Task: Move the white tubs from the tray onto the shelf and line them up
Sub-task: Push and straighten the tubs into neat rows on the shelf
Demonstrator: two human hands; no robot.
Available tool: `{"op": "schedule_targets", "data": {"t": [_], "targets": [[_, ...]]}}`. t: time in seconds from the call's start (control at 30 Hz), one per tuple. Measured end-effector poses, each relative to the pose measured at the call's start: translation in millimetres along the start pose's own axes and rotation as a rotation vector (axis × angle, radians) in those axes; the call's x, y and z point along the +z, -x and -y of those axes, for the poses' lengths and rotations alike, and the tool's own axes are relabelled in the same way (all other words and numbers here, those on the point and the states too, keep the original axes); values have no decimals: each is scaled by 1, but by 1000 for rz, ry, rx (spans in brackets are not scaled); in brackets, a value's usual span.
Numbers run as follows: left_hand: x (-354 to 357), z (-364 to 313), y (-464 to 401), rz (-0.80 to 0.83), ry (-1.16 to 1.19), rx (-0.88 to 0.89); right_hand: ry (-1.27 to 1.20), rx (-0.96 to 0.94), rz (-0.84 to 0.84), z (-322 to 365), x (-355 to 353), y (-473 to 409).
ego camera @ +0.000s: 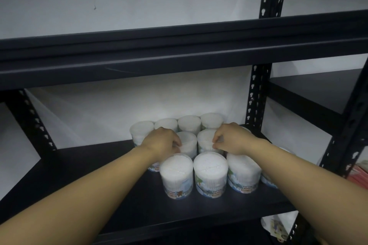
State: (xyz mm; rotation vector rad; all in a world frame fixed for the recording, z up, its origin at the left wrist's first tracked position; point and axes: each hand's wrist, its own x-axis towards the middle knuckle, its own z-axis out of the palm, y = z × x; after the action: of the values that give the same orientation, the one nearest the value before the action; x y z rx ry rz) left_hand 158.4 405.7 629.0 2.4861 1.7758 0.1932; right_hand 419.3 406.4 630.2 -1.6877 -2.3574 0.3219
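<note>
White tubs stand in a tight cluster on the black shelf (123,201). The back row (177,125) shows four. The middle row shows two plainly, and arms hide any others there. The front row (209,173) shows three, with a fourth partly hidden behind the right forearm. The left hand (161,141) curls its fingers round the left middle tub (187,143). The right hand (231,137) pinches the rim of the right middle tub (206,141).
</note>
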Motion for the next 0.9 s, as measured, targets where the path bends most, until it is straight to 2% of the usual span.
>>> {"op": "schedule_targets", "data": {"t": [0.6,0.77,0.9], "targets": [[12,-44,-27,-21,69,107,-35,164,-10,-48,-13,15],[6,-29,-25,19,136,131,27,160,-15,-41,-13,9],[-17,4,-15,-17,113,79,-42,60,-31,-17,-6,-4]]}}
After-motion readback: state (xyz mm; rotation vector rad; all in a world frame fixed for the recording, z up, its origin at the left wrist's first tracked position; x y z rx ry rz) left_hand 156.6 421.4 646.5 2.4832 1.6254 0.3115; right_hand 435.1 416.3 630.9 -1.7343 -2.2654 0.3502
